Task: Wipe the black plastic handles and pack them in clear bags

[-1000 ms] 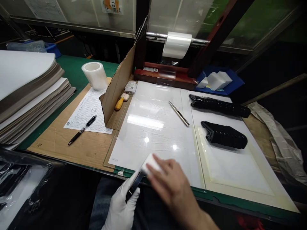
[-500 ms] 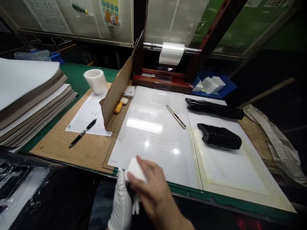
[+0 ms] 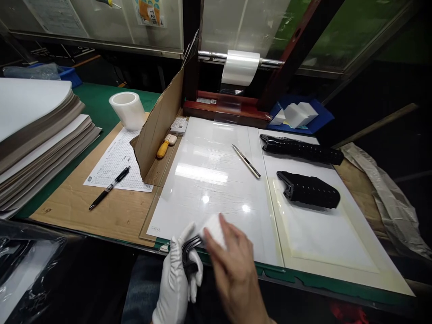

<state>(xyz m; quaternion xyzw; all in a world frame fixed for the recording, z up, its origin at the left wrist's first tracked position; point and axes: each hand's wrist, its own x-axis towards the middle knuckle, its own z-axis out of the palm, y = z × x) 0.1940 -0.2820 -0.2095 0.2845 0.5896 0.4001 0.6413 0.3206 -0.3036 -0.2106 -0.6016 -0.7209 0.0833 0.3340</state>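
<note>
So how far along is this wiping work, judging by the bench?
In hand: the gloved left hand holds a dark part at the bench edge, and the bare right hand presses a white pad to it. Two black ribbed pieces lie on the white sheet to the right; whether they are finished or waiting cannot be told. A film roll hangs behind.

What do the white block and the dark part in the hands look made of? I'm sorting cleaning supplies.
The white block under the right hand looks like matte foam or sponge: soft edges, no shine. The dark part in the gloved left hand seems moulded black plastic, slightly glossy, though mostly hidden.
</note>
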